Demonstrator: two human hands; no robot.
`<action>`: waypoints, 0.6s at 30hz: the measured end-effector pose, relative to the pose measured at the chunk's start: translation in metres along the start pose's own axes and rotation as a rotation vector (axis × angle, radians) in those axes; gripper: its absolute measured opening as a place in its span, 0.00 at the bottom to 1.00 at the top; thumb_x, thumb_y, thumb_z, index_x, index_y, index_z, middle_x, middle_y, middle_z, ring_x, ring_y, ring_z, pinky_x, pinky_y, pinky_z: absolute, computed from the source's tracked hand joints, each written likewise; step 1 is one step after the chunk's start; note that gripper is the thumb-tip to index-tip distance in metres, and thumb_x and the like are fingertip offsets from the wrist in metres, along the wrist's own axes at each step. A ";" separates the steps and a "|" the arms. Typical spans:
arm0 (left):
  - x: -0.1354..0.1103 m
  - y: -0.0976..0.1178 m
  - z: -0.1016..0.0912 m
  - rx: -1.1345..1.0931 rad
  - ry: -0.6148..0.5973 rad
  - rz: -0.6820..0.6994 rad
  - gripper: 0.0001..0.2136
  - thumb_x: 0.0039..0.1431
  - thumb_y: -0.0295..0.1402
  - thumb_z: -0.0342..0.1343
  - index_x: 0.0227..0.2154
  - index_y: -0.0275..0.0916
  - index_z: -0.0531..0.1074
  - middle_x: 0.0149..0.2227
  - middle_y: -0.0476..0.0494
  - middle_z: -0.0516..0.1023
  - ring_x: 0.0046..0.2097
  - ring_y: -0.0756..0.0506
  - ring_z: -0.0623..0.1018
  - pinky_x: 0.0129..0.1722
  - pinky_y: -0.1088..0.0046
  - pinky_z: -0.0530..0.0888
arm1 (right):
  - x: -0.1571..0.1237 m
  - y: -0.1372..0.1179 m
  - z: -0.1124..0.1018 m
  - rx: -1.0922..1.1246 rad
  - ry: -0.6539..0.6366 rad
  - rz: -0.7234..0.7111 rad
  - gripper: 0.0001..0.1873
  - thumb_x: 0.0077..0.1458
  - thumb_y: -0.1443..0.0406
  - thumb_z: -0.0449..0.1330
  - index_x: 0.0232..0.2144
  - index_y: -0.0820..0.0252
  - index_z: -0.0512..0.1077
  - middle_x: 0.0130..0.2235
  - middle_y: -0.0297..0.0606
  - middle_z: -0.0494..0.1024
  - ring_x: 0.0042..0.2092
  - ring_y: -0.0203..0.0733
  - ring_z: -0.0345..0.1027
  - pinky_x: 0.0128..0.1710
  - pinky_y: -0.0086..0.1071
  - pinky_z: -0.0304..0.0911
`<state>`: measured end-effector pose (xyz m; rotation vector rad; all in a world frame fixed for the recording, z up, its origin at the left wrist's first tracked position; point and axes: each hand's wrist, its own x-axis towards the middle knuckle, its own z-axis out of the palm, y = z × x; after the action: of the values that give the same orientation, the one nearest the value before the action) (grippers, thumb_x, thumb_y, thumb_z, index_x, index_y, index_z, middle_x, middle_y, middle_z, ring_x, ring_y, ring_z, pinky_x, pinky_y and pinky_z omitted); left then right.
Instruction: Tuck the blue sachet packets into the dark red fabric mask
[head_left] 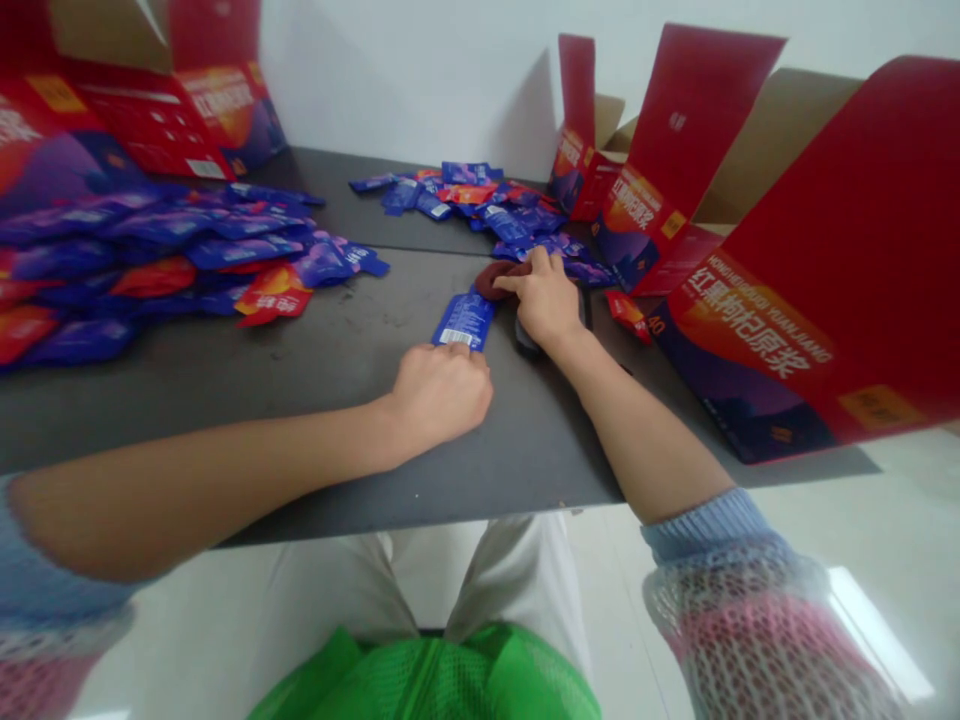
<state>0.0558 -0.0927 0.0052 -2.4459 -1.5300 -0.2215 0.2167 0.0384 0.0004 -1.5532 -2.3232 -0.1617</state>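
Note:
A blue sachet [463, 320] with white print and a barcode lies flat on the dark table. My left hand [444, 392] is closed at the sachet's near end, its fingers mostly hidden from above. At the far end, my right hand [546, 300] grips a reddish-brown, soft-looking piece of cloth [491, 278], which touches or covers the sachet's top edge. Partly under my right wrist sits a dark object [528, 342] that I cannot make out.
Piles of blue and red sachets lie at the left [150, 250] and back [480, 200]. Open red cartons stand at the right [810, 270] and back left [157, 110]. A single red sachet [628, 315] lies beside the right carton. The table's front edge [450, 520] is above my lap.

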 end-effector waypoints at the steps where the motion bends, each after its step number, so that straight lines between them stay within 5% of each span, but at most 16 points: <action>1: 0.000 0.000 0.000 0.003 -0.008 -0.004 0.18 0.65 0.32 0.43 0.35 0.28 0.78 0.34 0.30 0.80 0.34 0.37 0.81 0.29 0.65 0.68 | 0.001 0.008 0.002 0.014 0.026 0.021 0.20 0.64 0.63 0.48 0.50 0.50 0.77 0.53 0.48 0.65 0.55 0.58 0.57 0.46 0.47 0.64; 7: 0.000 0.001 -0.003 0.013 -0.040 -0.031 0.19 0.65 0.33 0.42 0.36 0.28 0.78 0.36 0.29 0.81 0.34 0.37 0.81 0.28 0.66 0.68 | 0.001 0.032 -0.003 0.177 0.136 -0.058 0.22 0.65 0.62 0.46 0.52 0.51 0.76 0.50 0.44 0.68 0.53 0.51 0.61 0.54 0.48 0.61; 15: 0.000 0.001 -0.007 -0.030 -0.056 -0.018 0.20 0.65 0.31 0.42 0.39 0.27 0.79 0.36 0.26 0.80 0.37 0.35 0.81 0.31 0.63 0.70 | -0.026 -0.043 -0.024 0.177 -0.096 -0.454 0.17 0.63 0.61 0.52 0.48 0.49 0.78 0.56 0.40 0.66 0.58 0.52 0.56 0.53 0.43 0.59; 18: 0.001 0.000 -0.007 -0.039 -0.074 -0.023 0.20 0.65 0.32 0.41 0.38 0.27 0.79 0.37 0.26 0.80 0.37 0.35 0.81 0.31 0.63 0.70 | -0.025 -0.054 -0.023 0.163 -0.163 -0.495 0.16 0.62 0.59 0.53 0.47 0.49 0.79 0.56 0.41 0.66 0.57 0.52 0.56 0.50 0.41 0.60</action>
<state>0.0564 -0.0939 0.0122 -2.4929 -1.5997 -0.1685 0.1812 -0.0114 0.0181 -0.9236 -2.7317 0.0391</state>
